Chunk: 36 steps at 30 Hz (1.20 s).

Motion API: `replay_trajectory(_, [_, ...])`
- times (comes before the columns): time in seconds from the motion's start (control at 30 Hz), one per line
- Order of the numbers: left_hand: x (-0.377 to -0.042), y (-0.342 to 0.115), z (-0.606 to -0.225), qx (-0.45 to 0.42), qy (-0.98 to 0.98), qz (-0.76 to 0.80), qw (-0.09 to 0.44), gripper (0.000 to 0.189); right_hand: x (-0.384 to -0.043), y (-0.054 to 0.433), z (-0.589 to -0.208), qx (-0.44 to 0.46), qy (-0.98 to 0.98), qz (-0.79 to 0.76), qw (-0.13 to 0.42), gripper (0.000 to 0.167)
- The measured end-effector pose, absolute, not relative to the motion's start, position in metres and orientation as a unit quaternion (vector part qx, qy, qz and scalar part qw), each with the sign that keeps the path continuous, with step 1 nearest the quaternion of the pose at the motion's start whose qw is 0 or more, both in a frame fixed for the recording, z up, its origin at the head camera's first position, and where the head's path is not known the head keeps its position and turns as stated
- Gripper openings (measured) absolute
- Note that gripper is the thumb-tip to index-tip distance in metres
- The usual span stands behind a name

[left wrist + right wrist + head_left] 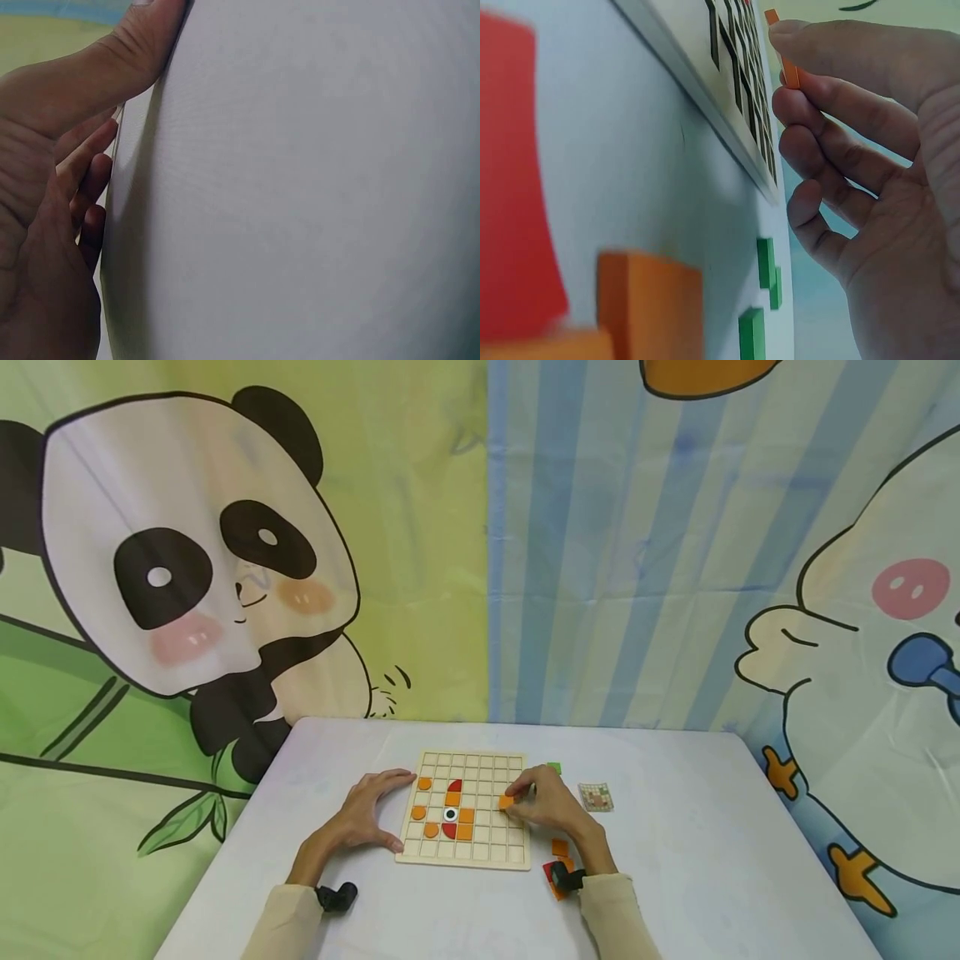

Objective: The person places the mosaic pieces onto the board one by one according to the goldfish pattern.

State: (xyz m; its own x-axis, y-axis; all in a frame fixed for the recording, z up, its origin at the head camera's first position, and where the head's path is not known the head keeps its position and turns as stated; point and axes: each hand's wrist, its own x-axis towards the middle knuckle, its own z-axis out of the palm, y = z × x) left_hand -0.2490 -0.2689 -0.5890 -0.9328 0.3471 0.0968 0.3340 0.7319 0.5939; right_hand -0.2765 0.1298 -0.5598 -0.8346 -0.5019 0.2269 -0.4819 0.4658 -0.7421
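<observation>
A pale wooden grid board [491, 852] lies on the white table. My right hand [549, 800] pinches an orange square tile [506, 802] between thumb and fingers over the board's right side; the right wrist view shows the tile edge-on. My left hand [366, 814] rests along the board's left edge, thumb at the near corner and fingers spread farther up. On the grid's left half sit several orange round tiles [424, 783], two red quarter-round tiles [455, 786], several orange squares [467, 816] and a black-and-white eye tile [450, 814].
Loose orange tiles [559, 848] and a red tile [549, 869] lie under my right wrist. Green tiles [766, 262] lie beyond the board's right side, partly hidden by my hand in the head view. Farther right is a small patterned card [596, 797].
</observation>
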Motion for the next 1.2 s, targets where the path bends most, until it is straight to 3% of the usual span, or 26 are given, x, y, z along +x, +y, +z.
replay_trajectory(1.2, [-0.248,-0.270,-0.587,0.187,0.928,0.323,0.009,0.125,-0.278,0.092,-0.566,-0.262,0.867,-0.423,0.021,0.020])
